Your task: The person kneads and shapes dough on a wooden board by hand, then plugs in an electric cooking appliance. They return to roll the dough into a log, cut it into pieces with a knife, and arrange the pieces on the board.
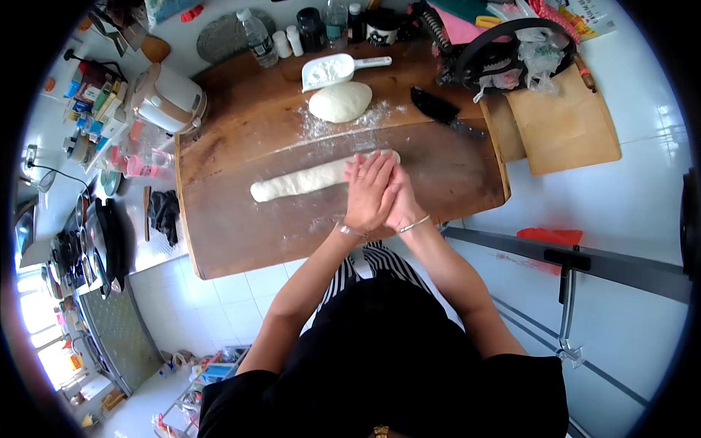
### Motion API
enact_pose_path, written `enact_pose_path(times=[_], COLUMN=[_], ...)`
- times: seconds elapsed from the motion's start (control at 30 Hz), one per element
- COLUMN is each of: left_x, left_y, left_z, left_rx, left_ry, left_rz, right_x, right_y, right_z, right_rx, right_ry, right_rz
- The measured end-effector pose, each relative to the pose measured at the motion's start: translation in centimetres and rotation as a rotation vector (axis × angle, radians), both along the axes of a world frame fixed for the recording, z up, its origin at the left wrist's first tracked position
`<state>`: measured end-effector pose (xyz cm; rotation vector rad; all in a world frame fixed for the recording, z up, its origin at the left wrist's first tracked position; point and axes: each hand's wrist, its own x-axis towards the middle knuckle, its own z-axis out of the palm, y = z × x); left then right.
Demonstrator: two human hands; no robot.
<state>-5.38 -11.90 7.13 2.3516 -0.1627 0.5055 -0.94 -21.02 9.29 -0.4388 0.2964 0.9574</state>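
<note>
A long roll of pale dough (303,180) lies slightly slanted across the wooden board (241,233). My left hand (371,191) and my right hand (401,197) are together over the roll's right end, palms against each other or overlapping, with fingers extended. Both seem to touch the dough; the contact itself is hidden under them. Neither hand is wrapped round anything. Behind the roll, a rounded lump of dough (340,102) rests on scattered flour. A white scoop (328,71) holding flour touches its far side.
To the right of the lump lies a black scraper-like tool (434,106). Bottles and jars (312,31) line the back edge. A rice cooker (169,98) stands at the left, and a black-rimmed round object (511,55) with plastic bags at the back right.
</note>
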Motion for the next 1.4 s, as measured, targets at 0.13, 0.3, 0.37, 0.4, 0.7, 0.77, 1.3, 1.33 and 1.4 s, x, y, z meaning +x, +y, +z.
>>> enact_pose_path(times=[0.13, 0.3, 0.37, 0.4, 0.7, 0.77, 1.3, 1.33, 1.4], left_x=[-0.2, -5.0, -6.1, -6.6, -11.3, -12.9, -12.2, -12.2, -12.2], left_y=[-2.1, -3.9, -1.7, -0.4, 9.9, 13.0, 25.0, 25.3, 25.6], left_z=[-2.2, -7.4, -10.0, -10.7, -7.6, -7.6, -10.0, -10.2, -10.0], left_rx=[-0.130, 0.283, 0.420, 0.553, 0.405, 0.307, -0.685, -0.641, -0.600], left_ry=[-0.014, 0.183, 0.214, 0.229, 0.274, -0.018, 0.298, 0.298, 0.307], left_rz=[-0.009, -0.737, -0.692, -0.680, -0.193, 0.127, 0.336, 0.317, 0.284], right_x=[9.1, 20.3, 22.6, 23.2, 20.6, 18.7, -14.2, -14.9, -15.8], right_y=[-5.3, -15.1, -16.4, -16.5, -14.6, -13.8, 13.5, 14.2, 14.9], right_z=[-3.7, -9.0, -10.4, -10.6, -9.8, -9.4, 0.8, 1.1, 0.9], right_rx=[-0.284, -1.888, -2.044, -2.091, -1.826, -1.753, -1.334, -1.390, -1.424], right_ry=[-0.390, -1.992, -2.090, -2.030, -1.970, -1.875, -1.513, -1.537, -1.517], right_rz=[-0.086, 0.058, 0.276, 0.433, 0.192, 0.118, 0.170, 0.181, 0.178])
